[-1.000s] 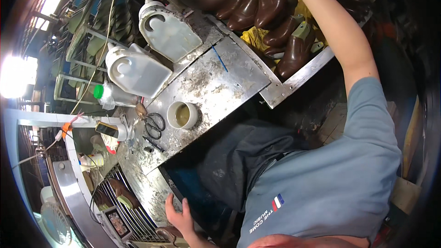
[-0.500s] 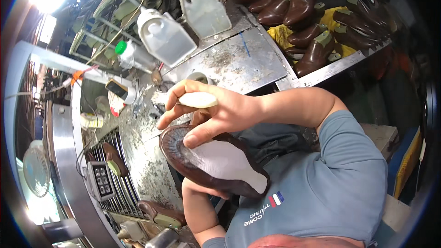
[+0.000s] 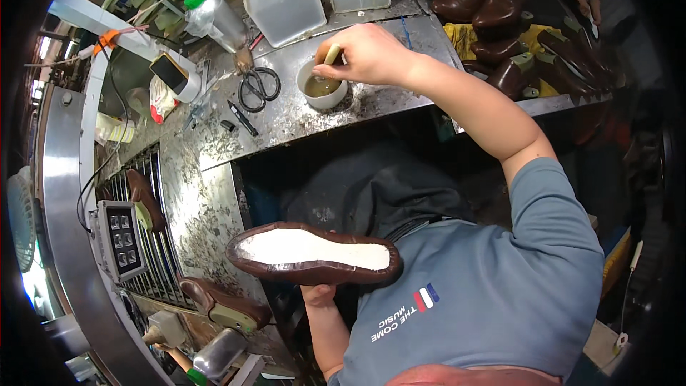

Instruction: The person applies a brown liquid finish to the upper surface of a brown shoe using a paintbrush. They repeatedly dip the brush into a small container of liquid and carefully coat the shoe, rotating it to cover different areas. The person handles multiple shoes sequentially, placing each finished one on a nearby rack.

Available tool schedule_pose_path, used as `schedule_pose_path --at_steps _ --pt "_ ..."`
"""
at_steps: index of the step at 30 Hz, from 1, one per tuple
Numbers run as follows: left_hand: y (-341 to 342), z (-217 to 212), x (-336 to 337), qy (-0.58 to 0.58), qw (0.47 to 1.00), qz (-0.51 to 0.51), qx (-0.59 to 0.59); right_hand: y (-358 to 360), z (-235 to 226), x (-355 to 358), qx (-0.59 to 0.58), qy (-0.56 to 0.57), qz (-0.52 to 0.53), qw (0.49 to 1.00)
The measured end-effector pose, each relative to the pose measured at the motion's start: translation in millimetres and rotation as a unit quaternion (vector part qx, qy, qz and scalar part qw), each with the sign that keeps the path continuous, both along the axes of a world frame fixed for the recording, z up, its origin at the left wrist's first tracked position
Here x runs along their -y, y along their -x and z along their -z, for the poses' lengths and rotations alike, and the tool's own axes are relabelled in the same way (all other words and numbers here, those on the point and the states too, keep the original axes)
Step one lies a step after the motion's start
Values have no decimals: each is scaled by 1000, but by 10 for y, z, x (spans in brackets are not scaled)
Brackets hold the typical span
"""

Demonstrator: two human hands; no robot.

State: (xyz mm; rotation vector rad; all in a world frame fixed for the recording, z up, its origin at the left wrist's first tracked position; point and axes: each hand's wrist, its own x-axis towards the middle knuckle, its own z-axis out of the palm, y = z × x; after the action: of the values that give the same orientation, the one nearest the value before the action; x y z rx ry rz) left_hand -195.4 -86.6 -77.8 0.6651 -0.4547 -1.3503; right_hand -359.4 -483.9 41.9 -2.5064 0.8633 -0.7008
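Observation:
My left hand (image 3: 319, 293) is closed under a brown leather shoe (image 3: 250, 269), most of its fingers hidden beneath. The shoe lies underside up in front of my chest, with a white sole face showing and a gathered brown rim around it. Over the bench, my right hand (image 3: 371, 53) pinches the pale handle of a brush (image 3: 332, 54). The brush points down into a white cup (image 3: 327, 102) of brownish liquid, its bristle end hard to make out there.
Black scissors (image 3: 259, 89) and a black marker (image 3: 243, 119) lie left of the cup. Behind stand a translucent container (image 3: 284, 1) and a green-capped bottle (image 3: 218, 21). Brown shoes (image 3: 498, 7) are heaped far right, near another person's hand (image 3: 584, 7). A switch box (image 3: 121, 241) stands left.
My right hand has left the shoe and moved up to the cup, tipping the brush down into it. The shoe is lower and more level, its sole face uncovered. The view has shifted.

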Motion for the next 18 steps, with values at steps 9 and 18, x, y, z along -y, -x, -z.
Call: schedule_pose_path --at_steps 9,18 --pt "-67 -70 -145 -30 993 -56 104 -166 164 34 -31 16 12 999" --pt "-95 -2089 1218 125 426 317 838 145 414 56 -36 31 20 999"
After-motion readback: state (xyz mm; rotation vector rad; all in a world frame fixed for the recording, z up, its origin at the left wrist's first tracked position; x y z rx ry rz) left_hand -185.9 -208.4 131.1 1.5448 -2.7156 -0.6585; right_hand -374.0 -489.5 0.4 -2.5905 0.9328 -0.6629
